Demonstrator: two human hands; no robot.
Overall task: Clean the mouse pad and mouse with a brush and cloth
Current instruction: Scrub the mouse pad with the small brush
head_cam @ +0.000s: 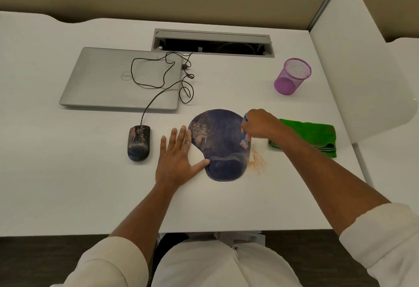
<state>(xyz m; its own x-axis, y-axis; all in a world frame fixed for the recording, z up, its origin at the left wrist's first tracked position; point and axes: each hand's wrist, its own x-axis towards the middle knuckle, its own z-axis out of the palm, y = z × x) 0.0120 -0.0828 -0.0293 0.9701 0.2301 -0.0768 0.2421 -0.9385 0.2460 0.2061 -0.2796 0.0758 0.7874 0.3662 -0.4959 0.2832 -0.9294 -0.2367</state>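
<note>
Two hands work: the left hand (175, 159) lies spread, holding the pad (218, 143); the right hand (258, 123) pinches the brush (245, 132). Sweep dust gently toward the worktop's right edge.

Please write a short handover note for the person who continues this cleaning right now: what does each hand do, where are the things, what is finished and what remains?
Left hand: open, flat on the desk, thumb against the left edge of the mouse pad.
Right hand: closed on the blue brush, bristles at the pad's right edge.
Done: some orange dust is swept off onto the desk, right of the pad.
Left: an orange smear remains on the pad's left part; the mouse, left of the pad, is still dusty; the green cloth lies folded to the right, apparently not yet in use.
</note>
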